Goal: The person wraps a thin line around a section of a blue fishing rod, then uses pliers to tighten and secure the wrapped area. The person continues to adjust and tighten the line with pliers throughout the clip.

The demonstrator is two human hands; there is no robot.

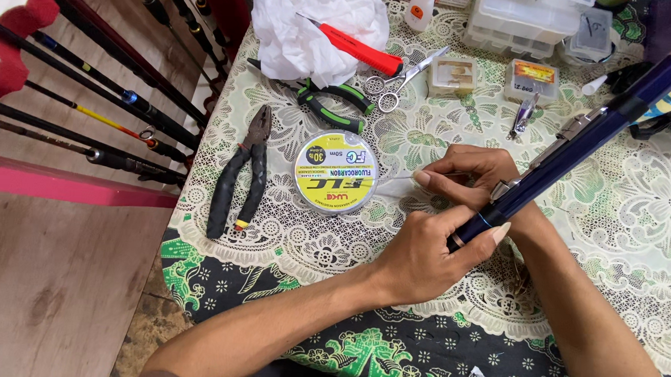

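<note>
A dark blue fishing rod (pixel 579 142) slants from the upper right down to the middle of the table. My left hand (pixel 423 260) grips its lower end, thumb and fingers wrapped round the blank. Just beyond it, my right hand (pixel 464 175) lies partly under the rod and pinches a thin clear line between thumb and forefinger. The line runs left toward a round spool of fishing line (pixel 335 172) with a yellow and white label, lying flat on the lace tablecloth (pixel 652 202).
Black pliers (pixel 238 173) lie left of the spool. Behind it are green-handled pliers (pixel 331 105), scissors (pixel 400 82), a red-handled tool (pixel 356 50) on a white plastic bag (pixel 312 22), small boxes (pixel 453 74) and clear cases (pixel 524 23). Fishing rods (pixel 90 117) stand racked at left.
</note>
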